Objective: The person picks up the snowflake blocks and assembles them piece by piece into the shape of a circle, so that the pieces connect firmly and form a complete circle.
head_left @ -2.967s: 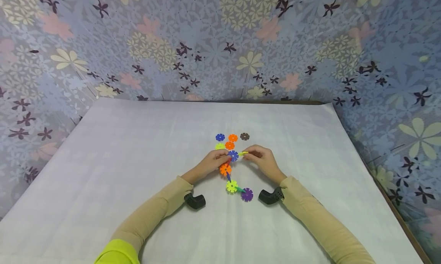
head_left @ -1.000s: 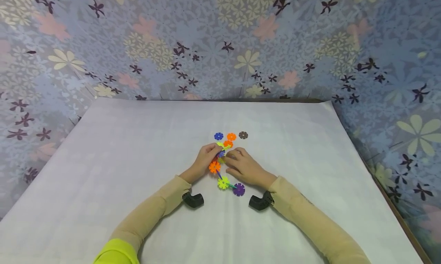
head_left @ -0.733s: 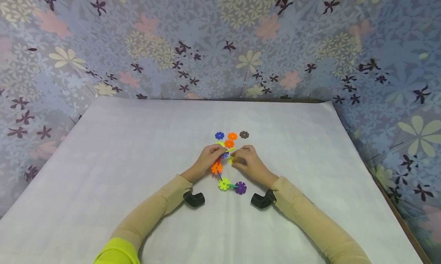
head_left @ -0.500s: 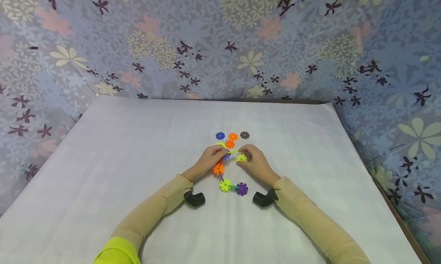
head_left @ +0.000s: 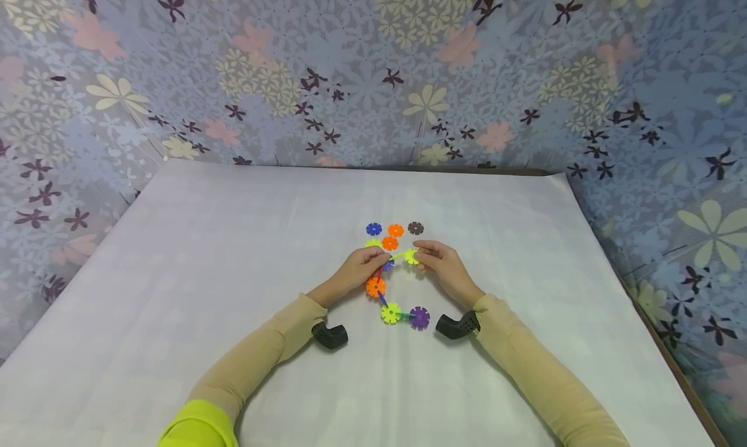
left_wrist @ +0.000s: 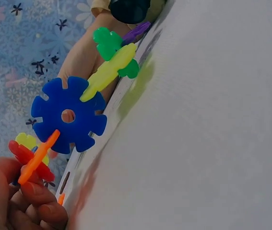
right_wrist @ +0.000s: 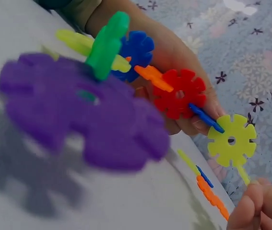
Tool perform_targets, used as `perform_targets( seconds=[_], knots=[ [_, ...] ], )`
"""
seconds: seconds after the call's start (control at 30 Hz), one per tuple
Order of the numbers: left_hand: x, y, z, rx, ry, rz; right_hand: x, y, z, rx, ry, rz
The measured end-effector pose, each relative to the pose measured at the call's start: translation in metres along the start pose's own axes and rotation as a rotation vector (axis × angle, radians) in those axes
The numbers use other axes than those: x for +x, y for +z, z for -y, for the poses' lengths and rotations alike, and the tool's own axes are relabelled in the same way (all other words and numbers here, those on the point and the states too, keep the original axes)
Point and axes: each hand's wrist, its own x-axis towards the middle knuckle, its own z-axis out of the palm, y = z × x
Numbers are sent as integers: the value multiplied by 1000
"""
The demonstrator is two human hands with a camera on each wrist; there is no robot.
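My left hand (head_left: 357,270) pinches a chain of slotted toy discs near its red disc (right_wrist: 180,94). From there the chain runs through an orange disc (head_left: 375,287), a blue disc (left_wrist: 68,115), a yellow disc (head_left: 390,313) and a green disc (left_wrist: 108,43) to a purple disc (head_left: 419,318). At the far end, past a small blue disc (right_wrist: 206,118), is a yellow disc (right_wrist: 231,140). My right hand (head_left: 446,265) pinches another yellow disc (head_left: 411,257), whose edge meets that end disc in the right wrist view. My right fingertips (right_wrist: 253,191) cover part of it.
Just beyond the hands, loose discs lie on the white cloth (head_left: 262,220): a blue disc (head_left: 374,229), two orange discs (head_left: 395,230), a brown disc (head_left: 415,228) and a yellow disc (head_left: 373,243). A black wrist device (head_left: 329,337) sits below each hand.
My right hand left the chain's yellow end, came in close, and drew back right with another yellow disc, now against that end. The held chain shifted left, then partly back right.
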Motion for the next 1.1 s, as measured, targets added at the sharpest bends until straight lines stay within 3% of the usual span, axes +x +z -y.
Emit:
perform_targets(
  seconds=[0.13,0.37,0.57,0.73,0.9,1.1],
  knots=[
    [0,-1,-2,21,0,1,-1,3,3,25,15,35],
    [12,2,36,7,6,-10,-2,3,2,116,-4,37],
    [12,3,37,-8,8,-12,-2,2,0,97,-33,44],
    [11,3,34,-25,-13,-1,-3,2,-1,12,-63,39],
    [4,1,13,-45,-6,19,-4,2,-2,-107,-83,23],
    [-1,-2,-1,-65,-22,43,-4,3,-4,-124,-105,34]
  ],
)
